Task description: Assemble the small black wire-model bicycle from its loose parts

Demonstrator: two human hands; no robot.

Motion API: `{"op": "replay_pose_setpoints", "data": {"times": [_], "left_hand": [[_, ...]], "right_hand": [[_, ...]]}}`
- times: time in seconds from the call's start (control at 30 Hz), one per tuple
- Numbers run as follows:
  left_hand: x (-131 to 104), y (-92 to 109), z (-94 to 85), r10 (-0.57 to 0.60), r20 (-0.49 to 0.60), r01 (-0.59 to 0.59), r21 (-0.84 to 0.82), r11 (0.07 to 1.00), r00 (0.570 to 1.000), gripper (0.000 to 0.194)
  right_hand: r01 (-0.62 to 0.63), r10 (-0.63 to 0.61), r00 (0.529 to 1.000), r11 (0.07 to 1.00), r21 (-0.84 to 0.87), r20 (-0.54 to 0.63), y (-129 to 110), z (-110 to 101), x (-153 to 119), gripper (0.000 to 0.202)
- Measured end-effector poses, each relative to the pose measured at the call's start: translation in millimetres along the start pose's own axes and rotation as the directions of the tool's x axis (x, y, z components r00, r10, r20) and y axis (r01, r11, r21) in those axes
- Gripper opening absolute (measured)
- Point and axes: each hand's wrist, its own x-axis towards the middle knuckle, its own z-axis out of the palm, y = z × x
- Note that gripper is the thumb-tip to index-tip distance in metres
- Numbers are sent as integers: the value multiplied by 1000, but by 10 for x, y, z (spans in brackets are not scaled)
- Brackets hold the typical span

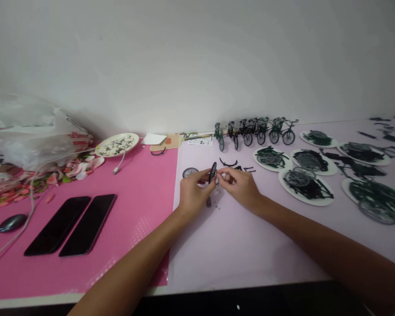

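My left hand (193,193) is closed around a small black model bicycle wheel (212,172), which stands edge-on above the fingers. My right hand (241,186) is closed in a pinch at the wheel's hub side; whatever lies between its fingertips is too small to make out. A second spoked wheel (190,172) rests on the table just beyond my left hand. Behind my right hand lie a curved black part (228,163) and a thin black frame piece (248,169). Below the hands is a small dark piece (208,202), with tiny bits beside it.
Several assembled model bicycles (261,131) stand along the wall. At right, white plates (329,201) hold wheels and frame parts. On the pink mat (131,245) are two phones (87,226), a mouse (12,223), a cable (31,210), a plate of small parts (131,137) and a plastic bag (36,136).
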Motion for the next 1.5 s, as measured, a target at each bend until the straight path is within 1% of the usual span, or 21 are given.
{"op": "replay_pose_setpoints", "data": {"times": [0.23,0.4,0.5,0.63,0.73,0.8,0.87,0.93,0.97,1.03,1.13,1.2,1.27,1.37,1.43,1.5], "left_hand": [[4,22,-10,-57,21,58,-58,997,998,22],[8,15,-11,-36,-7,36,-12,999,999,20],[3,11,-7,-5,-27,5,5,1000,1000,20],[-5,7,-6,25,-38,-23,32,999,999,19],[-6,-9,-9,38,-44,-35,56,998,998,18],[-5,-26,-9,42,-43,-39,70,997,998,18],[-5,-42,-9,42,-40,-38,85,996,998,17],[-6,-53,-9,40,-34,-37,98,994,999,18],[-6,-55,-8,42,-30,-39,104,994,999,18],[-6,-55,-6,55,-24,-52,115,992,998,18],[-4,-46,-4,86,-24,-82,133,988,996,19],[0,-34,-6,100,-31,-95,148,985,994,18],[6,-19,-12,102,-46,-94,156,983,994,18],[18,1,-27,98,-76,-88,126,988,992,21],[23,4,-37,99,-104,-91,82,992,990,23],[21,0,-44,104,-134,-99,43,994,986,29]], "right_hand": [[22,-22,1000,999,-31,10,19,9,-7,17],[63,-62,998,997,-52,12,14,2,-6,15],[57,-56,998,998,-39,13,5,-3,-7,14],[-32,32,999,999,41,4,-31,-3,-10,12],[-140,140,990,979,147,8,-90,-2,-7,13],[-245,238,970,937,248,57,-135,-4,-3,16],[-352,326,936,870,344,133,-169,-8,3,21],[-408,365,913,824,393,182,-179,-12,6,25],[-408,363,913,824,393,187,-173,-13,6,26],[-360,323,933,864,352,161,-144,-12,3,24],[-218,205,976,944,246,79,-91,-7,-4,19],[-130,128,991,974,183,23,-69,-10,-1,17],[-81,85,996,986,146,-21,-64,-21,14,16],[-57,66,995,991,123,-72,-63,-48,53,20],[-37,49,993,993,109,-103,-53,-62,76,27],[-13,24,994,995,104,-106,-37,-67,84,37]]}}
